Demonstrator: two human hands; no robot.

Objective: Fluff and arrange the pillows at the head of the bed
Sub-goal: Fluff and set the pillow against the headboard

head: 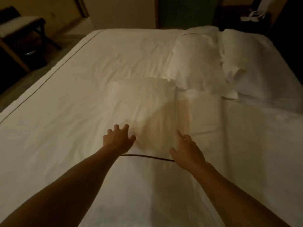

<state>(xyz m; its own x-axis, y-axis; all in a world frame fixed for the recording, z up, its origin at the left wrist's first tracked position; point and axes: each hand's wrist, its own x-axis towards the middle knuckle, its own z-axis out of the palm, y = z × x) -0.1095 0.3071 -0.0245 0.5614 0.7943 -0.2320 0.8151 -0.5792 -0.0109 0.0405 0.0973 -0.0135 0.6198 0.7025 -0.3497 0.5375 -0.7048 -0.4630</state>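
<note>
A white pillow (144, 102) lies flat in the middle of the bed (57, 128), right in front of me. My left hand (118, 140) hovers at its near left corner with fingers spread. My right hand (186, 151) reaches at its near right edge, fingers loose and extended. Neither hand holds anything. Two more white pillows lie to the right: one (195, 59) further up, another rumpled one (246, 63) at the bed's right side. A flat folded white piece (201, 110) lies just right of the near pillow.
A thin dark cord (147, 157) runs between my wrists over the sheet. A dark chair with a pale seat (18, 30) stands on the floor at the far left. Dark furniture (255, 13) with white items stands beyond the bed's far right corner.
</note>
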